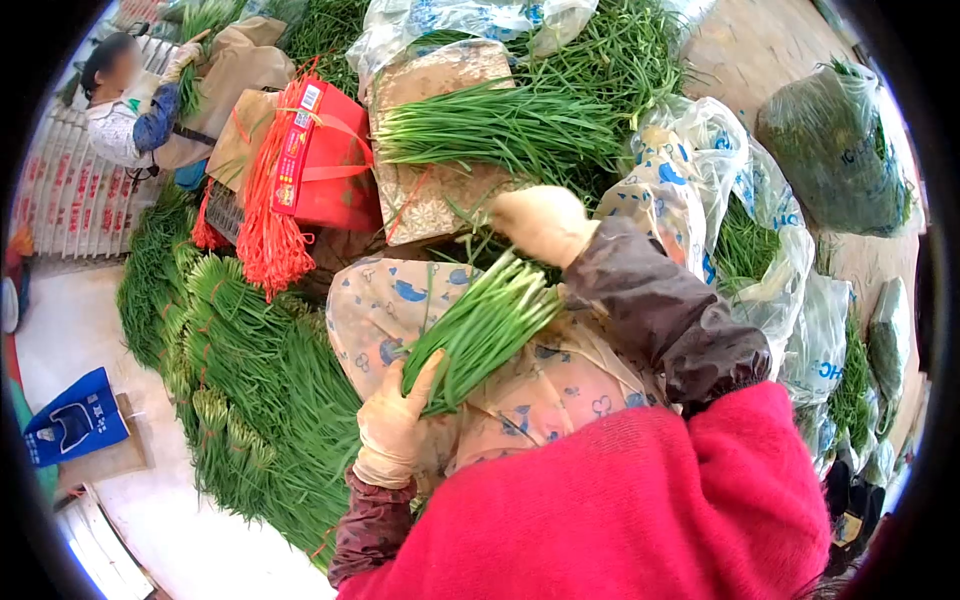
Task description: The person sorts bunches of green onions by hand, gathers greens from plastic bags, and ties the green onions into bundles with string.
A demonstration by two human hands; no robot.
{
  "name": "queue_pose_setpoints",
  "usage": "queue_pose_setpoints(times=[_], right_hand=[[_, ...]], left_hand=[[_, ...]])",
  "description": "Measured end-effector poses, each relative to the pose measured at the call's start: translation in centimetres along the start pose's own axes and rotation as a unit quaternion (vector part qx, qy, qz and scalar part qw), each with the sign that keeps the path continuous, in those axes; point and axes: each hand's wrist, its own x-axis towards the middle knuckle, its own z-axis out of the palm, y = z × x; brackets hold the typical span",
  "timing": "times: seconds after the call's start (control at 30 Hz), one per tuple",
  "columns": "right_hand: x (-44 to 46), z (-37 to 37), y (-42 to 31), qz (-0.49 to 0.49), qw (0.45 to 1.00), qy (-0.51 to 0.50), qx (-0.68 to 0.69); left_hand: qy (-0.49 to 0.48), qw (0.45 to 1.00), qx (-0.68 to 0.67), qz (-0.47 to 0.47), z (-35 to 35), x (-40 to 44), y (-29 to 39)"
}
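Note:
My left hand (395, 425), in a pale glove, grips a bunch of garlic chives (480, 345) over my lap, thumb across the leaves. The bunch slants up to the right, its pale stem ends near my right hand (540, 222). That hand, also gloved, is curled just above the stem ends; loose bits of green show by its fingers, and what it holds is hidden. Beyond it, another pile of chives (500, 125) lies across a worn board (440, 205). A translucent patterned apron (400, 300) covers my legs.
A red box (340, 170) draped with red ties (275, 235) stands ahead. Tied chive bundles (250, 350) are heaped at my left. Plastic bags of greens (835, 150) stand at right. At the upper left a person (150, 120) handles greens. A blue bag (75, 420) lies far left.

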Motion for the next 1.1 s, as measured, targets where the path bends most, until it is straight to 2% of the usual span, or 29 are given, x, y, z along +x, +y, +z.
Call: queue_pose_setpoints(times=[0.03, 0.07, 0.1, 0.13, 0.17, 0.2, 0.23, 0.27, 0.33, 0.37, 0.4, 0.47, 0.5, 0.53, 0.6, 0.63, 0.67, 0.73, 0.77, 0.8, 0.87, 0.93, 1.0, 1.07, 1.1], right_hand=[[0.3, 0.3, 2.2, 0.042, 0.998, -0.023, -0.045], [0.4, 0.8, 4.5, 0.085, 0.991, -0.045, -0.090], [-0.1, 1.9, 7.2, 0.075, 0.983, -0.096, -0.137], [-0.7, 2.6, 9.3, 0.065, 0.970, -0.147, -0.184], [-1.6, 1.7, 9.5, 0.040, 0.960, -0.205, -0.189], [-2.6, 1.2, 9.5, 0.015, 0.946, -0.261, -0.192], [-3.3, -1.4, 6.8, 0.032, 0.956, -0.255, -0.139], [-3.4, -3.1, 5.6, 0.018, 0.955, -0.225, 0.191], [-0.9, -0.2, 6.1, -0.091, 0.827, -0.244, 0.498], [-1.0, -1.5, 3.9, -0.133, 0.734, -0.256, 0.614], [-0.6, -1.2, 2.8, -0.154, 0.766, -0.230, 0.580], [-0.8, -2.6, -0.1, -0.107, 0.818, -0.245, 0.509], [-1.4, -3.2, -1.2, -0.062, 0.882, -0.139, 0.447], [-1.9, -3.9, -1.8, -0.022, 0.869, -0.053, 0.492], [-0.7, -2.2, 0.2, 0.009, 0.811, 0.036, 0.583], [-0.6, -2.7, 1.0, 0.053, 0.812, 0.093, 0.574], [-0.6, -3.2, 1.7, 0.097, 0.808, 0.149, 0.561], [-0.6, -3.5, 3.1, 0.118, 0.811, 0.190, 0.541], [-1.5, -4.0, 2.3, 0.067, 0.810, 0.192, 0.551], [-2.6, -4.8, 1.4, -0.001, 0.889, 0.186, 0.418], [-3.5, -4.8, -0.6, -0.167, 0.914, 0.182, 0.321], [-3.8, -5.4, -3.2, -0.232, 0.936, 0.156, 0.212], [-3.9, -3.6, -5.0, -0.250, 0.925, 0.139, 0.251], [-4.6, -3.6, -6.3, -0.183, 0.972, 0.076, 0.124], [-4.5, -2.9, -5.7, -0.183, 0.977, 0.040, 0.099]], left_hand=[[0.000, 1.000, 0.000, 0.001, 0.3, -0.3, -0.3], [0.007, 0.997, -0.068, -0.033, 0.7, -0.7, -0.8], [0.015, 0.988, -0.136, -0.065, 1.1, -1.1, -1.4], [0.017, 0.989, -0.134, -0.063, 1.9, -1.6, -2.3], [0.005, 0.955, -0.281, -0.097, 2.7, -1.9, -3.1], [-0.007, 0.899, -0.420, -0.127, 3.2, -2.2, -3.8], [-0.042, 0.826, -0.528, -0.192, 2.6, -2.1, -3.6], [-0.042, 0.830, -0.524, -0.186, 2.2, -1.4, -3.3], [-0.067, 0.707, -0.678, -0.190, 1.9, -0.6, -2.7], [-0.102, 0.696, -0.679, -0.211, 2.0, -0.2, -2.7], [-0.105, 0.699, -0.676, -0.209, 2.3, -0.1, -2.4], [-0.070, 0.637, -0.741, -0.200, 2.2, 0.8, -0.7], [-0.096, 0.645, -0.733, -0.192, 2.7, 0.6, -0.9], [-0.095, 0.646, -0.732, -0.193, 2.5, 0.5, -1.1], [-0.188, 0.526, -0.794, -0.238, 2.1, -0.3, -1.6], [-0.131, 0.534, -0.801, -0.236, 3.1, -0.6, -0.8], [-0.125, 0.533, -0.801, -0.242, 3.5, -1.0, -1.0], [-0.138, 0.540, -0.798, -0.230, 4.0, -0.9, -1.5], [-0.135, 0.536, -0.801, -0.231, 4.0, -0.7, -1.4], [-0.130, 0.535, -0.801, -0.234, 3.8, -0.4, -1.1], [-0.112, 0.524, -0.803, -0.263, 3.3, 0.3, -0.4], [-0.116, 0.510, -0.812, -0.259, 3.6, 0.6, -0.4], [-0.112, 0.563, -0.779, -0.253, 3.4, 0.5, -0.1], [-0.112, 0.548, -0.796, -0.231, 3.4, 0.7, -0.3], [-0.112, 0.533, -0.812, -0.207, 3.4, 0.7, -0.4]])
